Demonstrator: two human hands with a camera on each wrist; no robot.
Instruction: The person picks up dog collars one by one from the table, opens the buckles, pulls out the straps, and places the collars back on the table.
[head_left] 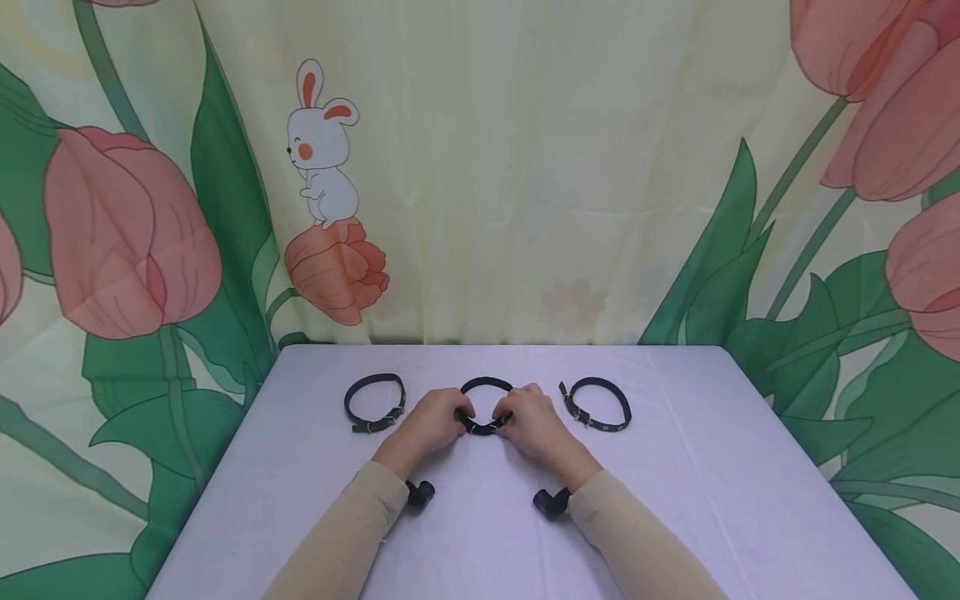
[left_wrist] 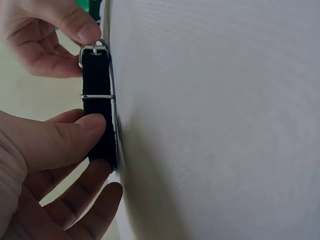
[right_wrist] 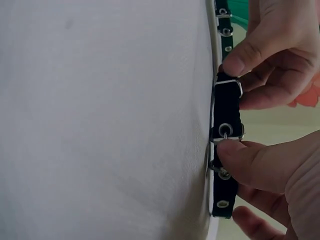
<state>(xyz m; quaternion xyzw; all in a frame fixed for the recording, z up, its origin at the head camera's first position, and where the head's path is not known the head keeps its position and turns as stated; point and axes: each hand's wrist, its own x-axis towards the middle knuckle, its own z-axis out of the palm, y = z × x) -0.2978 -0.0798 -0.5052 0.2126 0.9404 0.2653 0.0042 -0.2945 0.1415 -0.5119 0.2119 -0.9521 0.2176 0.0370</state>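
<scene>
A black dog collar point(head_left: 486, 382) stands as a closed loop on the white-covered table, between both hands. My left hand point(head_left: 438, 417) pinches its strap at the left, thumb on the front face beside a metal keeper loop point(left_wrist: 97, 96). With thumb and fingers, my right hand point(head_left: 531, 421) pinches the strap at the right, its thumb at the metal buckle point(right_wrist: 227, 137). The buckle's prong sits in a metal eyelet point(right_wrist: 225, 129). More eyelets line the strap below the right thumb in the right wrist view. Fingers hide parts of the strap at both sides.
A second black collar point(head_left: 375, 378) lies looped to the left, a third point(head_left: 628, 408) to the right. The table point(head_left: 720, 483) ends at a tulip-printed curtain point(head_left: 525, 167). A black wrist camera point(head_left: 551, 503) sits by the right cuff, another point(head_left: 422, 493) by the left.
</scene>
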